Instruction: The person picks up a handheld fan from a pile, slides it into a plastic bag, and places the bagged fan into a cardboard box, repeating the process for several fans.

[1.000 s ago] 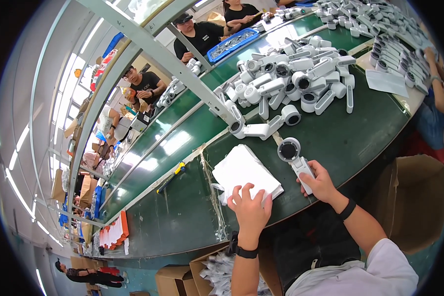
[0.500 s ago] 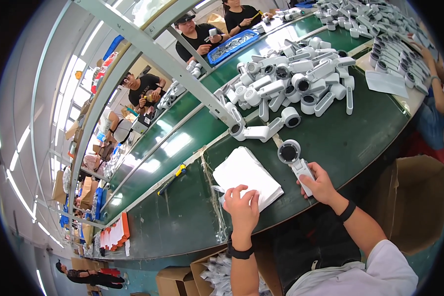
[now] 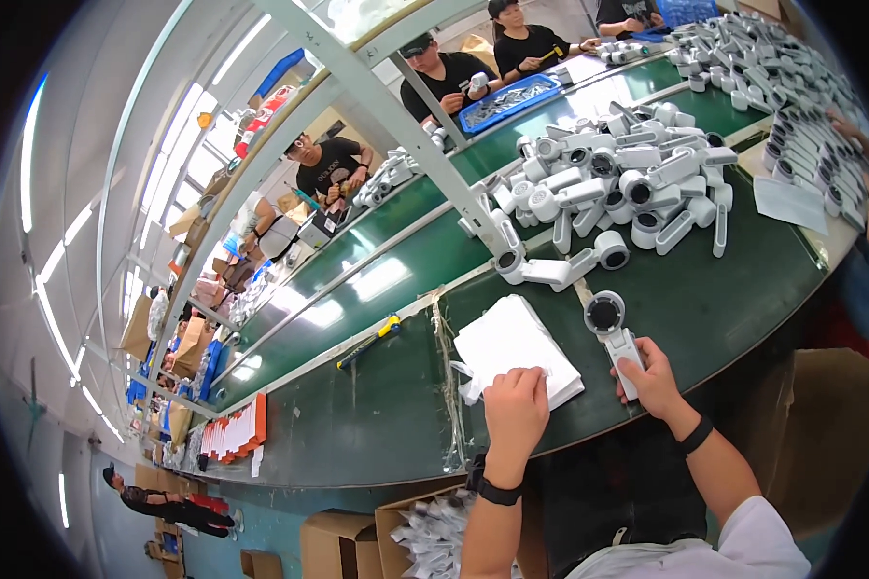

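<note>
My right hand (image 3: 653, 378) is closed round the grey-white handle of a handheld device (image 3: 604, 311), its round, dark-centred head pointing away from me. To its left, a stack of thin white sheets or bags (image 3: 517, 338) lies on the green bench. The fingers of my left hand (image 3: 516, 410) are pinched together at the stack's near edge, on a small fold of the top sheet; the fingertips are partly hidden. A crumpled bit of thin, whitish plastic (image 3: 468, 383) sticks out beside that hand.
A large heap of similar devices (image 3: 637, 174) covers the bench ahead. A yellow-and-black tool (image 3: 369, 342) lies left, beyond it orange-and-white boxes (image 3: 237, 431). A metal frame post (image 3: 420, 145) slants across. Below the bench stands a carton (image 3: 396, 526) of wrapped items. Co-workers sit opposite.
My left hand's fingers have closed from a loose, spread pose into a pinch at the stack's edge. My right hand still holds the device. The whole view has shifted.
</note>
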Motion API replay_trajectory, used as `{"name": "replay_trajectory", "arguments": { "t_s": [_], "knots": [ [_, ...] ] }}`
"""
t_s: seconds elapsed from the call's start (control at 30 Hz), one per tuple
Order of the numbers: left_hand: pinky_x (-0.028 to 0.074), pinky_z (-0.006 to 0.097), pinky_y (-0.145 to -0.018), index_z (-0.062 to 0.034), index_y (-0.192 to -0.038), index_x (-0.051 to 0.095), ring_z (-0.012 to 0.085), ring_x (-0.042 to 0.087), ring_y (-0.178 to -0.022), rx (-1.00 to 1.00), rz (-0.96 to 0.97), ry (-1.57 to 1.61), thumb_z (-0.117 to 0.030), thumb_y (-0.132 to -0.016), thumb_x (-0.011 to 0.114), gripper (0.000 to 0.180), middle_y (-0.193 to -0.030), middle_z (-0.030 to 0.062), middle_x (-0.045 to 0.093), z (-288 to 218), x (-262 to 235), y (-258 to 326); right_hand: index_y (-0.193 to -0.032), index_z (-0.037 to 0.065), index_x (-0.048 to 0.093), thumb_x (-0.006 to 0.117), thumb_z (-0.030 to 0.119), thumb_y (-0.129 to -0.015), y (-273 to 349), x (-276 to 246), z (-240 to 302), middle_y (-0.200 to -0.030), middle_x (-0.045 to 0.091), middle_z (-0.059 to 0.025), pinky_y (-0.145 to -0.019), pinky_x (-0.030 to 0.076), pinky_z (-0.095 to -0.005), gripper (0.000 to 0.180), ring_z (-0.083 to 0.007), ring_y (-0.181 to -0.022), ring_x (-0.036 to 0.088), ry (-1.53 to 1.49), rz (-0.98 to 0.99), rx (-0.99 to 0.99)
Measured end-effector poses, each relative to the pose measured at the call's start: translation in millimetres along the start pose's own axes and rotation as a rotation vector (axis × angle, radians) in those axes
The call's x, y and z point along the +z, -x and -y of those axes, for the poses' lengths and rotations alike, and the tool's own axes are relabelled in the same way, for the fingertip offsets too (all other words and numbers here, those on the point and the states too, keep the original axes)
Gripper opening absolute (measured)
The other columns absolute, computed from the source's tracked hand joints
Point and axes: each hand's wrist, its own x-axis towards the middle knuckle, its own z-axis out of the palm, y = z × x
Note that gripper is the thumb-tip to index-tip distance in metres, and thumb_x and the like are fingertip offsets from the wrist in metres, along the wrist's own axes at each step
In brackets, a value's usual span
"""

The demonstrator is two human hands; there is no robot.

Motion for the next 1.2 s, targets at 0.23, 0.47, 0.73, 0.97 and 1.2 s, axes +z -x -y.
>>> {"name": "replay_trajectory", "arguments": {
  "t_s": [0.23, 0.47, 0.73, 0.97, 1.2],
  "knots": [
    [0.047, 0.041, -0.069, -0.0030, -0.087, 0.065, 0.0344, 0.061, -0.080, -0.064, 0.010, 0.149, -0.008, -0.083, 0.064, 0.007, -0.087, 0.0133, 0.067, -5, -3, -5, -0.111, 0.001, 0.045, 0.059, 0.016, -0.091, 0, -1, 3, -0.087, 0.060, -0.0090, -0.048, 0.049, -0.0271, 0.029, -0.0128, -0.058, 0.058, 0.001, 0.004, -0.031],
    [0.047, 0.044, -0.066, 0.0002, -0.088, 0.064, 0.0382, 0.062, -0.076, -0.126, -0.009, 0.261, -0.006, -0.084, 0.062, 0.008, -0.081, 0.0171, 0.066, -4, -8, -2, -0.111, 0.001, 0.045, 0.059, 0.017, -0.091, -1, -1, 0, -0.087, 0.060, -0.0094, -0.047, 0.049, -0.0272, 0.030, -0.0132, -0.058, 0.059, -0.002, 0.011, -0.025],
    [0.039, 0.045, -0.086, -0.0032, -0.090, 0.066, 0.0339, 0.061, -0.096, -0.033, -0.071, 0.053, -0.009, -0.086, 0.060, 0.009, -0.089, 0.0127, 0.067, -14, -16, -2, -0.108, 0.002, 0.044, 0.057, 0.015, -0.091, -2, -2, 0, -0.084, 0.060, -0.0095, -0.046, 0.049, -0.0275, 0.025, -0.0142, -0.056, 0.059, 0.005, 0.002, -0.045],
    [0.033, 0.048, -0.096, -0.0040, -0.092, 0.067, 0.0324, 0.059, -0.105, -0.068, 0.007, 0.095, -0.011, -0.087, 0.060, 0.010, -0.092, 0.0105, 0.068, -16, -26, 2, -0.111, 0.001, 0.045, 0.060, 0.016, -0.091, -2, -2, 0, -0.086, 0.060, -0.0093, -0.048, 0.049, -0.0272, 0.030, -0.0133, -0.057, 0.058, -0.027, 0.006, -0.030],
    [0.031, 0.051, -0.099, -0.0035, -0.093, 0.066, 0.0335, 0.059, -0.107, -0.062, -0.023, 0.211, -0.006, -0.085, 0.061, 0.009, -0.091, 0.0110, 0.067, -15, -31, 3, -0.109, 0.002, 0.045, 0.058, 0.015, -0.091, -1, -1, -1, -0.085, 0.061, -0.0100, -0.047, 0.049, -0.0276, 0.026, -0.0146, -0.056, 0.059, -0.005, 0.008, -0.045]
  ]
}}
